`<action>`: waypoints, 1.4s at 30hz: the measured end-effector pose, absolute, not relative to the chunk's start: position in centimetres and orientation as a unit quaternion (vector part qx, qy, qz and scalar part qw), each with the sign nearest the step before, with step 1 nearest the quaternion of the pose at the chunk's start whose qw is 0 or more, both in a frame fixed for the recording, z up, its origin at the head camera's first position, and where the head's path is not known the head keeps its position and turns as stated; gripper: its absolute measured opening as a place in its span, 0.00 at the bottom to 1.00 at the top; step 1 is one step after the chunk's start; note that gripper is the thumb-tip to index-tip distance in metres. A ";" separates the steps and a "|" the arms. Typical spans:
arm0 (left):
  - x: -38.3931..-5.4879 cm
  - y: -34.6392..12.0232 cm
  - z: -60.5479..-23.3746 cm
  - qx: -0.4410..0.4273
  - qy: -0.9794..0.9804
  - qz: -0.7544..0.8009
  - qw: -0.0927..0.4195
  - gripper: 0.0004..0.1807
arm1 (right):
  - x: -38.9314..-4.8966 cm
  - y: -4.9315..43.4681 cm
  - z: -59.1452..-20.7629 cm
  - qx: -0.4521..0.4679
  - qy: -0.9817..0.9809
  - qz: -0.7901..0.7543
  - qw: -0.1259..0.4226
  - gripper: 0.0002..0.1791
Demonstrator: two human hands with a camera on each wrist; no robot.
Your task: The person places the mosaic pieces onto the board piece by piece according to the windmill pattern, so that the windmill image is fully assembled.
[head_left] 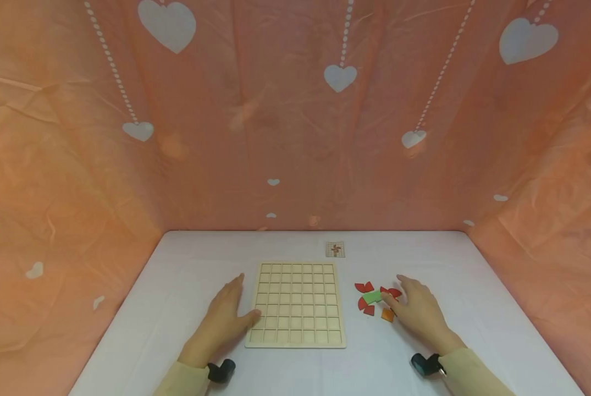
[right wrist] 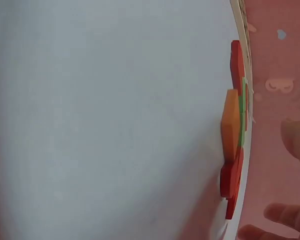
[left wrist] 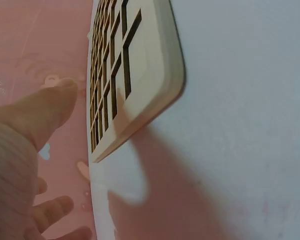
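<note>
A pale wooden grid board [head_left: 297,346] with square cells lies flat in the middle of the white table. Beside its left edge is my left hand [head_left: 228,311], fingers extended, the thumb reaching over the board's border; in the left wrist view the thumb [left wrist: 50,107] stands apart from the board. My right hand [head_left: 419,308] hovers above a cluster of small pieces to the right of the board, holding nothing that shows. The cluster has several red pieces [head_left: 369,310], green pieces [head_left: 371,297] and an orange square [head_left: 387,315]. Part of it is hidden under the right hand.
A small patterned card [head_left: 335,249] with a reddish pinwheel figure lies behind the board. The white table [head_left: 142,308] is enclosed by orange cloth walls [head_left: 295,137] printed with hearts. A dark wrist camera [head_left: 222,371] is strapped at the left wrist, another [head_left: 425,364] at the right.
</note>
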State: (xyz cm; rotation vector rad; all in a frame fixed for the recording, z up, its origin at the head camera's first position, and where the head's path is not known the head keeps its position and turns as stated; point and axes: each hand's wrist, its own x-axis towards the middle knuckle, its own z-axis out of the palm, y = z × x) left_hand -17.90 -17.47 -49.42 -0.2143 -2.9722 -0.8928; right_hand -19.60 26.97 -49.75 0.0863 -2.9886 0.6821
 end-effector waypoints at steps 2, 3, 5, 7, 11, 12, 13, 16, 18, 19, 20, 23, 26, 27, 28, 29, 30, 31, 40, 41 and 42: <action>-18.0 -17.4 -49.4 -0.067 -0.952 -0.297 0.010 0.54 | -19.7 27.1 -49.7 0.020 -0.970 0.239 0.029 0.48; -18.1 -17.4 -49.5 -0.067 -0.951 -0.301 0.009 0.53 | -19.7 27.1 -49.7 0.017 -0.968 0.248 0.026 0.48; -18.3 -17.4 -49.6 -0.067 -0.948 -0.310 0.005 0.53 | -19.8 27.3 -49.7 0.011 -0.965 0.262 0.021 0.48; -18.5 -17.5 -49.9 -0.068 -0.945 -0.320 0.001 0.52 | -19.9 27.4 -49.7 0.004 -0.961 0.275 0.014 0.48; -18.7 -17.4 -50.2 -0.065 -0.939 -0.338 -0.011 0.50 | -20.0 27.7 -49.7 -0.007 -0.954 0.301 0.005 0.44; -18.7 -17.4 -50.2 -0.065 -0.937 -0.342 -0.013 0.49 | -20.0 27.8 -49.7 -0.011 -0.952 0.307 0.004 0.43; -18.7 -17.3 -50.2 -0.065 -0.936 -0.346 -0.016 0.48 | -20.0 27.9 -49.7 -0.014 -0.950 0.312 0.002 0.41; -18.7 -17.1 -50.1 -0.065 -0.934 -0.351 -0.019 0.47 | -20.1 28.2 -49.8 -0.022 -0.945 0.325 -0.003 0.38; -18.7 -17.0 -50.1 -0.066 -0.934 -0.351 -0.021 0.47 | -20.1 28.5 -49.9 -0.023 -0.942 0.335 -0.007 0.37; -18.7 -16.9 -50.1 -0.064 -0.935 -0.349 -0.024 0.47 | -20.1 28.6 -49.9 -0.024 -0.940 0.340 -0.011 0.36; -18.7 -16.9 -50.1 -0.062 -0.936 -0.346 -0.026 0.46 | -20.1 28.7 -49.9 -0.025 -0.939 0.344 -0.013 0.35; -18.7 -16.8 -50.2 -0.054 -0.939 -0.337 -0.037 0.45 | -20.1 28.9 -50.1 -0.025 -0.934 0.357 -0.019 0.34; -18.7 -16.8 -50.4 -0.050 -0.943 -0.325 -0.047 0.44 | -20.0 28.9 -50.1 -0.029 -0.932 0.360 -0.026 0.32; -18.7 -16.7 -50.4 -0.052 -0.944 -0.321 -0.048 0.43 | -19.9 28.9 -50.1 -0.031 -0.932 0.361 -0.027 0.31; -18.6 -16.7 -50.5 -0.055 -0.946 -0.316 -0.048 0.42 | -19.9 29.0 -50.2 -0.032 -0.931 0.361 -0.028 0.30; -18.7 -16.7 -50.5 -0.060 -0.948 -0.309 -0.048 0.42 | -19.9 29.0 -50.2 -0.034 -0.931 0.361 -0.030 0.28; -18.7 -16.7 -50.5 -0.064 -0.950 -0.303 -0.047 0.42 | -19.9 29.0 -50.2 -0.035 -0.931 0.362 -0.031 0.27; -18.7 -16.7 -50.6 -0.069 -0.952 -0.295 -0.046 0.41 | -19.9 29.0 -50.3 -0.037 -0.931 0.363 -0.032 0.26; -19.1 -17.3 -51.0 -0.077 -0.969 -0.229 -0.053 0.40 | -20.2 28.7 -50.8 -0.035 -0.931 0.362 -0.026 0.22; -19.2 -17.4 -51.1 -0.074 -0.970 -0.225 -0.057 0.40 | -20.3 28.7 -50.8 -0.036 -0.931 0.363 -0.028 0.23; -19.2 -17.5 -51.2 -0.073 -0.970 -0.224 -0.059 0.40 | -20.3 28.6 -50.8 -0.039 -0.930 0.364 -0.030 0.23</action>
